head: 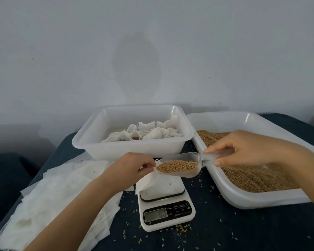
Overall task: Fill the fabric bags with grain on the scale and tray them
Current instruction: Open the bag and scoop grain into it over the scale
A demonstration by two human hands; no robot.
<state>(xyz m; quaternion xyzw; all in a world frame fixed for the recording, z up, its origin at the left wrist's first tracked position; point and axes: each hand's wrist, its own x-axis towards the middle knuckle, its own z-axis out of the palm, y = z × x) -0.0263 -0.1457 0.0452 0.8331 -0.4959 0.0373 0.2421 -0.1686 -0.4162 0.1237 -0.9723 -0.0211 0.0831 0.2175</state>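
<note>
Loose grains (181, 228): scattered on the dark cloth (225, 229) nearest the camera.
Scale (166, 209): display reads 0.0.
Empty bags (49, 201): stacked flat, left of scale.
Left hand (132, 164): pinches a fabric bag (152, 180) open over the scale platform.
Right hand (243, 147): fingers clamped on the handle of a clear scoop (179, 165) of grain, tip at the bag's mouth.
Grain tray (243, 200): right.
Filled bags (152, 132): in the far tray (91, 142).

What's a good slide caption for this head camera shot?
Right hand tips a grain-filled scoop into a fabric bag held open by the left hand over the scale.
</note>
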